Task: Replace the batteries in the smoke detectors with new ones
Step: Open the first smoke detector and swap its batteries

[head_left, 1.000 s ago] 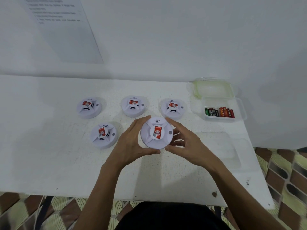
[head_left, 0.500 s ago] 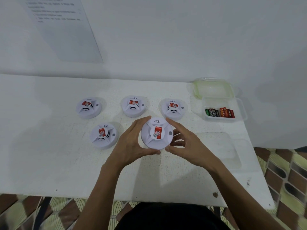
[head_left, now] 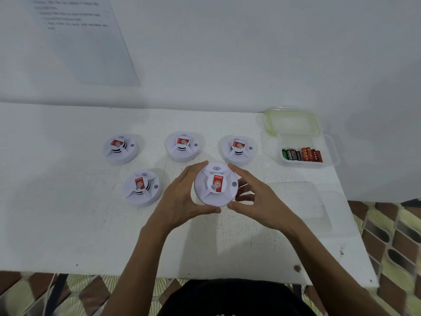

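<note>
In the head view our left hand [head_left: 182,197] and right hand [head_left: 257,201] both grasp the nearest smoke detector [head_left: 215,184] by its rim, thumbs at its near edge and fingers curled over the far side. We cannot tell whether it rests on the white table [head_left: 68,213] or is just lifted. We judge the risk lies in opening it: a twist with a slack grip could let the smooth round shell slip. It would then knock the front-left detector [head_left: 142,187] just beside our left hand, or the back-right detector [head_left: 238,149] close behind our right fingers. The batteries [head_left: 301,154] lie in a clear tub [head_left: 330,153] at the back right, near the table's right edge, so a careless reach could shove the tub off. The back-left detector [head_left: 120,148] and back-middle detector [head_left: 183,145] sit well apart from our hands. The best open room is the bare table toward us, though its near edge lies under our forearms.
</note>
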`<state>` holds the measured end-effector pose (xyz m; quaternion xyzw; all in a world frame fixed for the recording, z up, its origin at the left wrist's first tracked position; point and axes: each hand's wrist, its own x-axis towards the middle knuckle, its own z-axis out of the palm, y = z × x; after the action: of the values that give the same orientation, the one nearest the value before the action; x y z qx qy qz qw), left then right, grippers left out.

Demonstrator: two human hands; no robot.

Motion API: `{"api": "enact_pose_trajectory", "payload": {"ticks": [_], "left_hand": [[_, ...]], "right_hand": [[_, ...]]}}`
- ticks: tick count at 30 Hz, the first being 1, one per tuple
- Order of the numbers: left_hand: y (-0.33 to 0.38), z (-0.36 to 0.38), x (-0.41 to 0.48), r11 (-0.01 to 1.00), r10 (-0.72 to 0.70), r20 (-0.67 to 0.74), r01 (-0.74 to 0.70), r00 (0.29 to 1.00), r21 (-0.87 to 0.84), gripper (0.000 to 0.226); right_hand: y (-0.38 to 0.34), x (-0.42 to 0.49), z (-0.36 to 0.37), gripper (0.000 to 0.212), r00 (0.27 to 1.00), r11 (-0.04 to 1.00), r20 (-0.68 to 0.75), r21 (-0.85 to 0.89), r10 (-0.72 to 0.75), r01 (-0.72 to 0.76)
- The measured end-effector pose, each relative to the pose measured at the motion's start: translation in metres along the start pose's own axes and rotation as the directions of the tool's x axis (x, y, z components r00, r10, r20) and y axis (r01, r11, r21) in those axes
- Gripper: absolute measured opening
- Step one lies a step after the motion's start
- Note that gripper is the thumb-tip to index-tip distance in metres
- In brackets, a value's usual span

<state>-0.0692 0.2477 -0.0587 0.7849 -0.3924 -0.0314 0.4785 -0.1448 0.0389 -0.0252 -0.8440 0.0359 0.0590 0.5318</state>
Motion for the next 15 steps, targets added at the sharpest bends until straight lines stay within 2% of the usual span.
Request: {"api": "enact_pose_trajectory", "payload": {"ticks": [4, 5, 7, 8, 11, 15], "left_hand": [[-0.017, 0.001, 0.01, 0.998, 0.029, 0.062, -0.026, 0.998, -0.052, 0.064], [-0.015, 0.0, 0.016, 0.998, -0.053, 0.113, 0.058, 0.992, -0.038, 0.075], [-0.009, -0.003, 0.019, 0.955, -0.283, 0.237, 0.296, 0.929, -0.02, 0.129], [-0.006, -0.004, 0.017, 0.931, -0.356, 0.261, 0.365, 0.897, 0.014, 0.138], [-0.004, -0.002, 0.013, 0.922, -0.377, 0.08, 0.365, 0.923, 0.129, 0.108], [-0.021, 0.009, 0.011, 0.899, -0.423, 0.104, 0.403, 0.9, 0.17, 0.106]], "right_hand": [[0.002, 0.001, 0.001, 0.079, 1.0, 0.999, -0.004, -0.024, 0.025, -0.026], [0.003, 0.002, 0.001, 0.077, 0.999, 0.999, -0.004, -0.032, 0.034, -0.035], [0.005, 0.004, 0.002, 0.072, 0.999, 0.997, 0.001, -0.05, 0.053, -0.053], [0.007, 0.005, 0.003, 0.069, 0.998, 0.996, 0.005, -0.063, 0.057, -0.057], [0.015, 0.011, 0.007, 0.068, 0.998, 0.99, 0.009, -0.126, 0.068, -0.066], [0.026, 0.019, 0.013, 0.07, 0.997, 0.981, 0.039, -0.182, 0.07, -0.062]]}}
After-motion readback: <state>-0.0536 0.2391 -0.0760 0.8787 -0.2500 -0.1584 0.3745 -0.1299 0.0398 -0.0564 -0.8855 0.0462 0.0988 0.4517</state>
